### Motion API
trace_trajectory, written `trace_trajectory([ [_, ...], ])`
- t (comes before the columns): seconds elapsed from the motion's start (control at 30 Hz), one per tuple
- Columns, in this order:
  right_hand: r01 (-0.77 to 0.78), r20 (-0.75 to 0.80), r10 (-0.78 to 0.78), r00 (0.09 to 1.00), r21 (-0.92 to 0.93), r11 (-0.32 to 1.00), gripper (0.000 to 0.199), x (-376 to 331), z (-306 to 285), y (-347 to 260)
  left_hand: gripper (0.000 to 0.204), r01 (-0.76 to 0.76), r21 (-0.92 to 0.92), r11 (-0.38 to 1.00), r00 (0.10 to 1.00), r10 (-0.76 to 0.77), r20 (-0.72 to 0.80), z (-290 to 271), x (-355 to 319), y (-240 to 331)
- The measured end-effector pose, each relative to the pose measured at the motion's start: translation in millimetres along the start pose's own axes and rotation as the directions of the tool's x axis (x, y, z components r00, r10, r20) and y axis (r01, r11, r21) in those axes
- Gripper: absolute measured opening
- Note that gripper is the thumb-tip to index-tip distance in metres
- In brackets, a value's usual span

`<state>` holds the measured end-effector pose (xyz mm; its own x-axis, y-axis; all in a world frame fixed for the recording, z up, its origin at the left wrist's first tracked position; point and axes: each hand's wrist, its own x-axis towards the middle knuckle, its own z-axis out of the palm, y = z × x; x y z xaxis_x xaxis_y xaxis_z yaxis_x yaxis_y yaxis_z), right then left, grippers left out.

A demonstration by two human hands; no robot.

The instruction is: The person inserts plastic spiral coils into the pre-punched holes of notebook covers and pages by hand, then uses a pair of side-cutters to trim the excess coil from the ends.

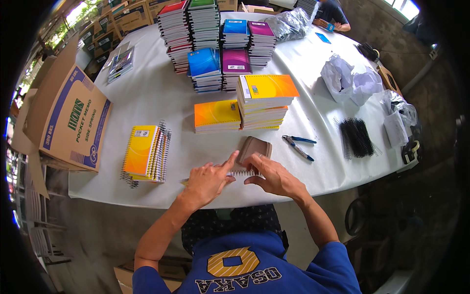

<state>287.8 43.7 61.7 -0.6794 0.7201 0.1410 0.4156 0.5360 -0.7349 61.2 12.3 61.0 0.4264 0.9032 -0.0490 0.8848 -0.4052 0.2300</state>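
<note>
A small brown notebook block [254,148] lies near the table's front edge, with a black spiral wire [243,173] along its near side. My left hand [208,179] rests beside it, the index finger stretched out onto the block's left corner. My right hand [270,174] curls over the block's near edge, with thumb and fingers pinching at the spiral wire. A blue-handled pair of pliers [298,145] lies just right of the block.
Yellow and orange notebook stacks [264,100] stand behind the block, taller coloured stacks [205,34] further back. Finished spiral notebooks [145,153] lie at left beside an open cardboard box [68,117]. Black spirals [357,137] and crumpled plastic bags [350,78] sit at right. Another person [330,14] works at the far end.
</note>
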Motion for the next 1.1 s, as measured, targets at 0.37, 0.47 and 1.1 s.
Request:
trace_trajectory([
  [0.37,-0.113,0.210,0.158,0.965,-0.211,0.971,0.020,0,-2,-22,0.056,-0.093,-0.125,0.988,0.995,0.088,-0.045,-4,-3,0],
  [0.47,0.010,0.079,-0.012,0.997,0.029,1.000,0.026,7,-10,-2,0.060,-0.115,-0.011,0.993,0.974,0.115,0.195,-9,-2,-3],
  [1.1,-0.091,0.445,-0.076,0.892,0.344,0.935,0.042,58,-27,31,0.095,0.047,0.023,0.999,0.997,-0.046,-0.055,3,-24,-40],
])
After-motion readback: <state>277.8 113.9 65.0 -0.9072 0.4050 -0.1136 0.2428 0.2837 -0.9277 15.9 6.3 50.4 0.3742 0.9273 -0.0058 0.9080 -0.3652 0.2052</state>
